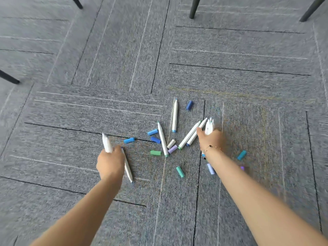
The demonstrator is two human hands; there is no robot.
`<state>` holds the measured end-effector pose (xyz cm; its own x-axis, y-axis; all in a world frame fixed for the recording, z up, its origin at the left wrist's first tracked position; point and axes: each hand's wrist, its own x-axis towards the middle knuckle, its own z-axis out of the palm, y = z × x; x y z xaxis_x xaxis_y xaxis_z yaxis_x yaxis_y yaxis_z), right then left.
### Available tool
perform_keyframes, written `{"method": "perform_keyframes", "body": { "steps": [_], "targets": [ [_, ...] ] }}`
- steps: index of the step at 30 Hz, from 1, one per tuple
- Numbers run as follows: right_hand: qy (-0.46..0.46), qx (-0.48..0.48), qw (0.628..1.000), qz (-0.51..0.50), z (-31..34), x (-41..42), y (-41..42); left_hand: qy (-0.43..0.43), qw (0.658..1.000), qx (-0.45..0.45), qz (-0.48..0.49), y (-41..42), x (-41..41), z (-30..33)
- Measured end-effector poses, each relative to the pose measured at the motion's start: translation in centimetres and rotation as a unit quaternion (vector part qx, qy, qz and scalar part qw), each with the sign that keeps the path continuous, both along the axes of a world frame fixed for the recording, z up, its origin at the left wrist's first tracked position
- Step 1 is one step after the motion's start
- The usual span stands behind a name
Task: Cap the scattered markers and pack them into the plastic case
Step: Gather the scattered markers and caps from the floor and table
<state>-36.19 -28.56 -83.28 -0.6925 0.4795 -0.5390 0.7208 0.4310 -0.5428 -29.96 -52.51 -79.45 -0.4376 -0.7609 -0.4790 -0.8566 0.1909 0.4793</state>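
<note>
Uncapped white markers and loose caps lie scattered on grey carpet. My left hand [110, 163] grips a white marker [107, 143] that points up and away; a second marker [128, 166] lies along the hand's right side, and whether the hand holds it I cannot tell. My right hand [210, 139] grips a bunch of white markers [209, 125], tips away. Two markers [190, 134] lie beside that hand, one [174, 115] further off, another [163, 139] in the middle. Blue [152, 132], green [155, 153], lilac [172, 149] and teal [241, 155] caps lie around. No plastic case is in view.
Dark chair legs stand at the far edge [194, 7], far right [313, 8], top left [77, 2] and left [9, 79]. The carpet tiles carry dark and pale stripes. The picture is blurred by motion.
</note>
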Motion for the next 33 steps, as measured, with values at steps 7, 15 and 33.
{"method": "perform_keyframes", "body": {
  "steps": [7, 15, 33],
  "targets": [
    [-0.033, 0.070, 0.993, 0.095, 0.6, -0.2, -0.3, -0.008, 0.996, -0.008, -0.088, -1.7, 1.6, -1.5],
    [-0.044, 0.054, 0.992, 0.106, 0.4, 1.4, 1.3, -0.025, 0.640, -0.109, -0.760, -5.7, 0.3, -1.5],
    [-0.017, 0.024, 0.994, 0.104, 0.8, 0.7, -2.3, 0.053, 0.908, -0.023, -0.415, 5.4, -6.7, -1.0]
  ]
}}
